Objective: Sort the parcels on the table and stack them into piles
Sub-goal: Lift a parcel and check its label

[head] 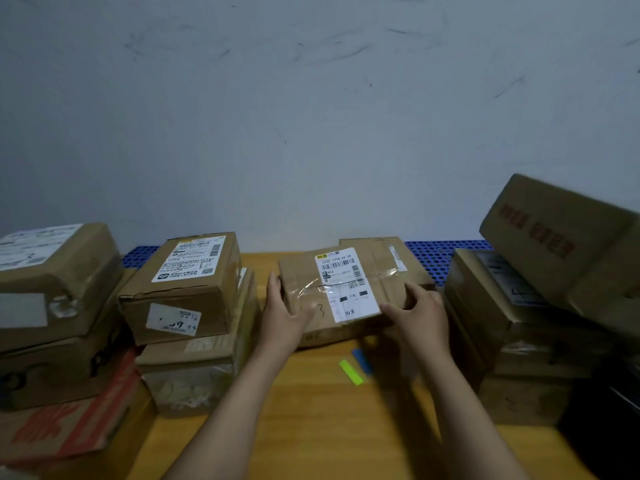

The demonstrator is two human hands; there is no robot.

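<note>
A flat brown cardboard parcel [346, 289] with a white shipping label and a handwritten 3 sits at the middle of the wooden table [311, 427]. My left hand [282, 315] grips its left side, thumb on top. My right hand [417, 315] grips its right front corner, fingers curled over the top. Another flat box [377, 252] lies behind it. A two-box pile [187, 306] stands to the left, and a taller pile [55, 306] at the far left. On the right is a pile [502, 323] topped by a tilted box with red print [561, 237].
Yellow [350, 372] and blue [362, 358] tape strips mark the table in front of the held parcel. A blue perforated mat [443, 252] runs along the back edge below a scuffed grey wall. A dark object [606, 427] sits at the lower right.
</note>
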